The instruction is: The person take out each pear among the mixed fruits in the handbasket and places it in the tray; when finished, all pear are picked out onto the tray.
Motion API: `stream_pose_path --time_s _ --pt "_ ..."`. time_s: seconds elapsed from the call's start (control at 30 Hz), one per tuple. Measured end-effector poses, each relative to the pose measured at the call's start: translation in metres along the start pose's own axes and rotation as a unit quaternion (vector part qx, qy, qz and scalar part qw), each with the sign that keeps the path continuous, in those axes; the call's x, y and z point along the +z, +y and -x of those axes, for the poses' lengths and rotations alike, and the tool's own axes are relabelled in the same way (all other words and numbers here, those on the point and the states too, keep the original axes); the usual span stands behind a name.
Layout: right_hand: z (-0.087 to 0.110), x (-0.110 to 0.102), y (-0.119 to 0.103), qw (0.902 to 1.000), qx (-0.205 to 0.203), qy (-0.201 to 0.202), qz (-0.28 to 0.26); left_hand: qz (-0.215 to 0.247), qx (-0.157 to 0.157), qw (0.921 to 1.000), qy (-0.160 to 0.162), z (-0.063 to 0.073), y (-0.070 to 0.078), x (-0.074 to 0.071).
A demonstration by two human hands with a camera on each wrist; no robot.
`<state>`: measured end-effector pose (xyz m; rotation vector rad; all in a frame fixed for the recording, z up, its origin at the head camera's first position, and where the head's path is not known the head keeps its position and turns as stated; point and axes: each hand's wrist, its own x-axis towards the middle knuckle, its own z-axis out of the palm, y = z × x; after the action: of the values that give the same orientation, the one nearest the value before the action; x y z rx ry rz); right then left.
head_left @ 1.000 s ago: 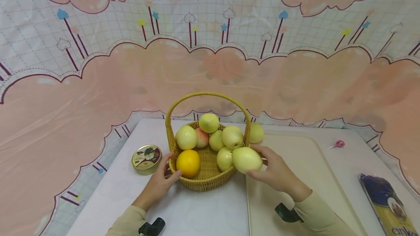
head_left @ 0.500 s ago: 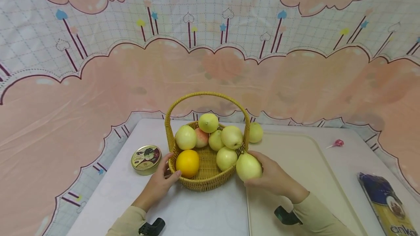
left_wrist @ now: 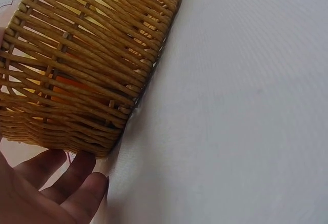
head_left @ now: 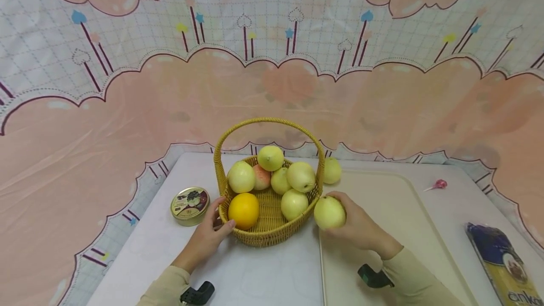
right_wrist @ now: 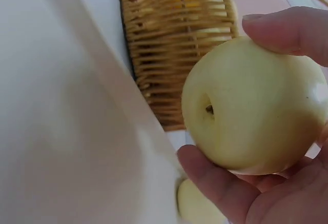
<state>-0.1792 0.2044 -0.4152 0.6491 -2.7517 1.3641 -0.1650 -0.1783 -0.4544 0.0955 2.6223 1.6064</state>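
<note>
now the pear, gripped by the half-closed right hand, has shifted from the basket to the left edge of the tray, suggesting removal; the half-closed left hand grips the basket.

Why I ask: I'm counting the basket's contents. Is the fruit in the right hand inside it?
No, the right hand holds the pale fruit outside the basket, beside its wall.
</note>
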Motion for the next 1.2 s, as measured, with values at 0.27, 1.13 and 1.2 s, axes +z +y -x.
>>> stream_pose_path --time_s 0.27,1.13,1.2 --pt "-0.002 -0.016 0.009 0.9982 0.046 0.009 -0.036 -0.007 -0.003 1.0000 0.001 0.000 -0.002 0.000" --pt "-0.035 -0.057 0.076 0.9777 0.151 0.143 0.029 0.000 0.003 1.0000 0.007 0.000 -0.002 0.001" --pt "-0.037 -0.060 0.079 0.9761 0.156 0.147 0.038 0.001 0.001 1.0000 0.008 0.000 -0.002 0.001"
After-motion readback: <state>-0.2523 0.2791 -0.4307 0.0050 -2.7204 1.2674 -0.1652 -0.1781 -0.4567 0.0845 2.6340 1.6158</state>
